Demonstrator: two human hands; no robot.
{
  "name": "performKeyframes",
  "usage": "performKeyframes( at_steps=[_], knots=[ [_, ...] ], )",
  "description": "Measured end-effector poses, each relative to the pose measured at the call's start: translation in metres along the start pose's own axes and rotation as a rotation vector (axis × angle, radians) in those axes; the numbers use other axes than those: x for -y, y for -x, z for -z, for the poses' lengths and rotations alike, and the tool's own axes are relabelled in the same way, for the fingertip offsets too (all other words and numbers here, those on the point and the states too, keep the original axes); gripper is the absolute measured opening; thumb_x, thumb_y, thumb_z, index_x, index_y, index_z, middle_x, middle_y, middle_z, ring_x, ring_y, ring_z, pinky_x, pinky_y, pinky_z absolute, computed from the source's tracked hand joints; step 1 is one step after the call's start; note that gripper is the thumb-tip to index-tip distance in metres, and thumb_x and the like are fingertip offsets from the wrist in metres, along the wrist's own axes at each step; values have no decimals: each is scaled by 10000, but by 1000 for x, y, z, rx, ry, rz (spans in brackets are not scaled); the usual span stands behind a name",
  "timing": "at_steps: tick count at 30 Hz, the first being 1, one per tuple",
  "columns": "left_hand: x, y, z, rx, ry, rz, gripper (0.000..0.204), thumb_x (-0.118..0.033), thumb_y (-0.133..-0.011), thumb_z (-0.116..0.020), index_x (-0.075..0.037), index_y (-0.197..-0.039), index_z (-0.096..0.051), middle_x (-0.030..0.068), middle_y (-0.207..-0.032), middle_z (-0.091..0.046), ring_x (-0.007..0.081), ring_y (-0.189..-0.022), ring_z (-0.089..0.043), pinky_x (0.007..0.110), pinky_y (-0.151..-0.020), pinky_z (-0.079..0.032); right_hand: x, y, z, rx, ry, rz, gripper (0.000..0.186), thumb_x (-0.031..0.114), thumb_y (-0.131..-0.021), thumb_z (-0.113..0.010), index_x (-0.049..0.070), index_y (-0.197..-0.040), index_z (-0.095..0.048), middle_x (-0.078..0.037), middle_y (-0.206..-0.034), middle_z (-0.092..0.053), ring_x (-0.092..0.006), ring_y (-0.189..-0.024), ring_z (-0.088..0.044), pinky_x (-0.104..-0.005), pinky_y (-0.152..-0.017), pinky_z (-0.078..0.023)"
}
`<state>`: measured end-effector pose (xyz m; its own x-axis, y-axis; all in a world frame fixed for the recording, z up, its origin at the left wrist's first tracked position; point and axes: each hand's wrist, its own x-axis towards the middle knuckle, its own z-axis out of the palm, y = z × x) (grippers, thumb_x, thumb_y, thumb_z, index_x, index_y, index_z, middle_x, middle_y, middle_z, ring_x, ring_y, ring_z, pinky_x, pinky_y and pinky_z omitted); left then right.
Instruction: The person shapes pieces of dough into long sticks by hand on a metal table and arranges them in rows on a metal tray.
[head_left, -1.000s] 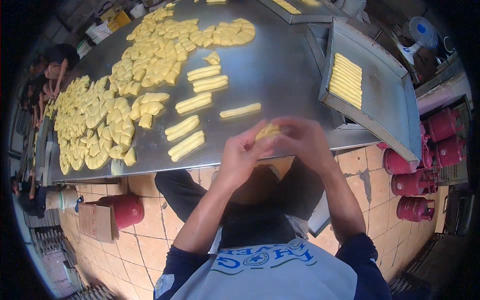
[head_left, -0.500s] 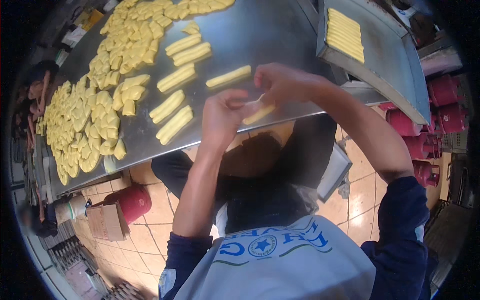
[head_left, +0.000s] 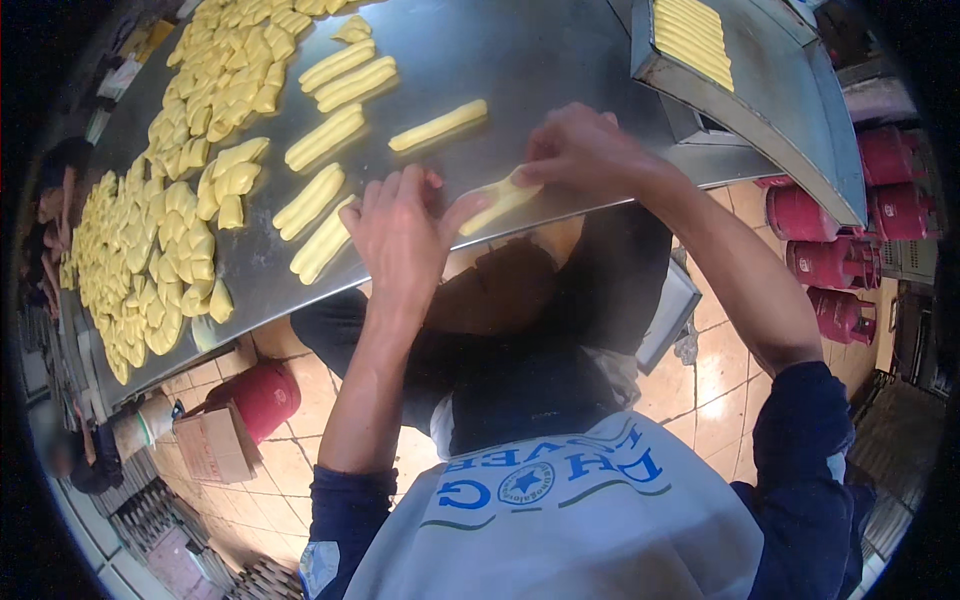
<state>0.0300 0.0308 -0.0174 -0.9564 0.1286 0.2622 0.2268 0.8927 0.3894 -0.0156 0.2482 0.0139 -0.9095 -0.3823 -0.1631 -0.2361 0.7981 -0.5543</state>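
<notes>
A flat, stretched piece of yellow dough (head_left: 503, 204) lies at the near edge of the metal table (head_left: 530, 50). At its right end, my right hand (head_left: 590, 150) pinches the dough between thumb and fingers, slightly blurred. My left hand (head_left: 400, 225) rests palm down by the other end, thumb stretched out onto the dough and fingers apart. Just beyond the hands is a single dough stick (head_left: 438, 126). Several paired dough sticks (head_left: 325, 137) are lined up to the left of it, one pair (head_left: 322, 248) partly behind my left fingers.
Heaps of cut dough pieces (head_left: 140, 240) cover the table's left side. A metal tray (head_left: 785, 110) with a row of dough sticks (head_left: 692, 40) stands at the right. Red gas cylinders (head_left: 832, 262) are beyond it. A cardboard box (head_left: 213, 446) sits on the tiled floor.
The dough between my hands has come down onto the table and is longer and flatter. My left hand has moved left and spread out; my right hand still pinches the other end.
</notes>
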Motion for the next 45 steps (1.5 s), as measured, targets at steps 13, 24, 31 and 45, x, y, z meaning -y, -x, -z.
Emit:
performKeyframes(
  at_steps=[13,24,31,45],
  knots=[
    [5,-20,9,105,-140,-104,680,-689,-629,-693,-29,-774,-622,110,-719,-622,288,-723,-572,399,-725,-341,25,-35,8,277,445,-217,1101,633,-499,-792,-1,-1300,-382,-254,-1296,-400,-422,-1267,-355,-614,-946,-360],
    [12,-15,9,71,-132,-201,532,-581,-751,-666,-54,-751,-595,91,-779,-595,276,-786,-574,395,-730,-344,2,-37,21,233,416,-390,1141,686,-526,-754,37,-1363,-329,-256,-1394,-317,-423,-1340,-273,-584,-1003,-329],
    [-3,-20,11,127,-39,-82,636,-666,-672,-683,-40,-755,-606,117,-744,-632,300,-734,-594,425,-733,-363,-2,-25,25,252,374,-239,1053,692,-559,-723,45,-1317,-382,-257,-1381,-327,-405,-1339,-268,-617,-975,-317],
    [8,-14,23,208,32,-131,523,-555,-697,-742,-77,-797,-558,67,-777,-573,261,-794,-552,412,-777,-348,-8,-14,26,294,327,-203,1008,689,-531,-738,64,-1258,-425,-181,-1248,-390,-352,-1274,-304,-565,-941,-300]
  ],
)
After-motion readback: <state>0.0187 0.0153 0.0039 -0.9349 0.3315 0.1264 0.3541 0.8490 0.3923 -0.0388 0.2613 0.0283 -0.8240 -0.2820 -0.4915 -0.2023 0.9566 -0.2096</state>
